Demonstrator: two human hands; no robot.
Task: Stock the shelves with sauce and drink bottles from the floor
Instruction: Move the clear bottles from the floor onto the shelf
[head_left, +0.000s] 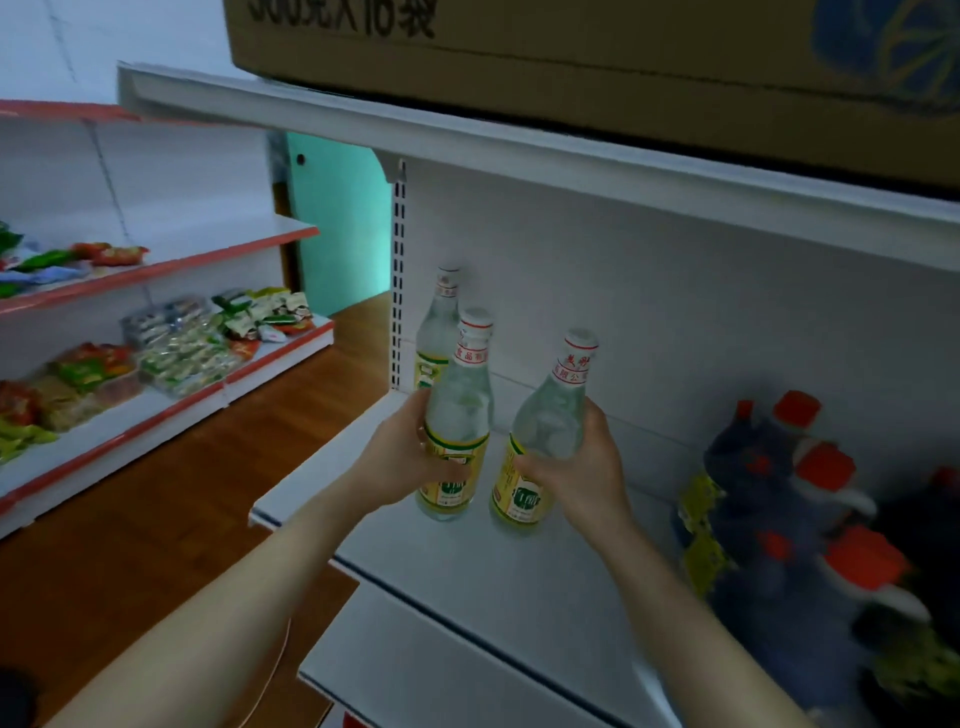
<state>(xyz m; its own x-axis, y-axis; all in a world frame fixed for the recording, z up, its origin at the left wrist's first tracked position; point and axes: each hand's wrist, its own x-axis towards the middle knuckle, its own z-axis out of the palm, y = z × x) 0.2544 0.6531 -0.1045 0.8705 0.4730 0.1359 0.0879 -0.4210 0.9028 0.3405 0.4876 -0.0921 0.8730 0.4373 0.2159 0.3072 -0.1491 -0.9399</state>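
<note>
Clear glass sauce bottle with a yellow label and red-banded white cap (460, 410) stands upright in your left hand (402, 457), whose fingers (448, 472) are wrapped round the label. A second matching bottle (550, 415) leans slightly to the right in your right hand (576, 467), its fingers (530, 465) curled round the lower body. Both are held low over the white metal shelf (493, 571), near its left end; you cannot tell whether their bases touch the board. Just behind the first, a third matching bottle (436, 332) stands against the back panel, beside the slotted upright. Dark bottles with orange-red caps (769, 499) crowd the shelf's right side, apart from your hands. A brown cardboard box (571, 57) rests on the shelf above. Coloured snack packets (182, 348) line the red-edged shelves at left.
</note>
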